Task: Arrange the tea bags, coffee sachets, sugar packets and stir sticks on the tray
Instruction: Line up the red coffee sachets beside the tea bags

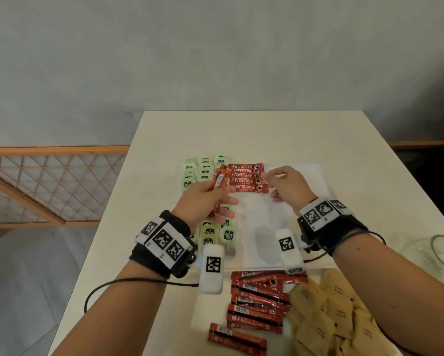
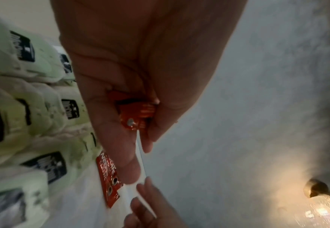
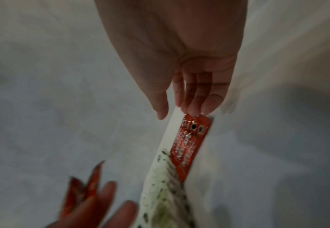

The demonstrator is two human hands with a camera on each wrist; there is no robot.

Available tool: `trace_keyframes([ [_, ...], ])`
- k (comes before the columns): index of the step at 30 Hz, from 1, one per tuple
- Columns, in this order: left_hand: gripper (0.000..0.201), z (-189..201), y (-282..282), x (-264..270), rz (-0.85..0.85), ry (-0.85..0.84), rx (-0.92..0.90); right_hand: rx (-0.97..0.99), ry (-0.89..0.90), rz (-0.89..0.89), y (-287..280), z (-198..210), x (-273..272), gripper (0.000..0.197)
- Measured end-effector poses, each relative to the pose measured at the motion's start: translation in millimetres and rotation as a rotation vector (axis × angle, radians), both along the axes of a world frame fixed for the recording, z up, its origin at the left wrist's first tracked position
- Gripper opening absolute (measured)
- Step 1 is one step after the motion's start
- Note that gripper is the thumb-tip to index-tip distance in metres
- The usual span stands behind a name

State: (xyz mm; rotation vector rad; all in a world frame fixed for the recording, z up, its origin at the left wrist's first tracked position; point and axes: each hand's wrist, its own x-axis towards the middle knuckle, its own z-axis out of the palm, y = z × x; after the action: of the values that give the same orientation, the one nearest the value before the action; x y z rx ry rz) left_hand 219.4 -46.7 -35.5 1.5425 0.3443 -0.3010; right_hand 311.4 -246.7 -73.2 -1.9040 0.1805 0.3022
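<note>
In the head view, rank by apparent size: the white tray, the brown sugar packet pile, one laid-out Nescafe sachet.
1. white tray
2. brown sugar packet pile, though it sits nearer the camera and is cut off
3. Nescafe sachet

On the tray (image 1: 316,176), tea bags (image 1: 205,167) lie left of a sachet row (image 1: 247,178); loose sachets (image 1: 257,304) and sugar packets (image 1: 328,314) lie before it.

This is looking like a home or guest room: a plain white surface (image 1: 241,134) is standing against a bare grey wall (image 1: 215,47). A wooden lattice rail (image 1: 49,186) is running alongside, and a glass-shaded lamp (image 2: 320,211) is glowing warmly nearby.
</note>
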Motion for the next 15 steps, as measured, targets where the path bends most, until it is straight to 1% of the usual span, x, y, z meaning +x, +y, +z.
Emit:
trace_keyframes([
  [3, 0.02, 1, -12, -9, -0.115, 0.019, 0.068, 0.168, -0.001, 0.097, 1, 21, -22, 0.034],
  [5, 0.018, 1, -20, -14, -0.185, 0.004, 0.166, 0.204, 0.032, 0.194, 1, 35, -37, 0.036],
  [8, 0.012, 2, -29, -21, -0.305, -0.152, 0.437, 0.177, 0.091, 0.301, 0, 49, -54, 0.042],
  [10, 0.013, 3, -34, -23, -0.367, -0.236, 0.612, 0.18, 0.109, 0.313, -2, 52, -62, 0.041],
  [11, 0.015, 5, -35, -25, -0.378, -0.245, 0.653, 0.188, 0.113, 0.304, -4, 54, -65, 0.037],
  [13, 0.018, 6, -36, -28, -0.386, -0.238, 0.648, 0.22, 0.121, 0.281, -7, 55, -70, 0.026],
  [15, 0.021, 8, -35, -33, -0.365, -0.211, 0.53, 0.241, 0.117, 0.278, -13, 55, -74, 0.019],
])
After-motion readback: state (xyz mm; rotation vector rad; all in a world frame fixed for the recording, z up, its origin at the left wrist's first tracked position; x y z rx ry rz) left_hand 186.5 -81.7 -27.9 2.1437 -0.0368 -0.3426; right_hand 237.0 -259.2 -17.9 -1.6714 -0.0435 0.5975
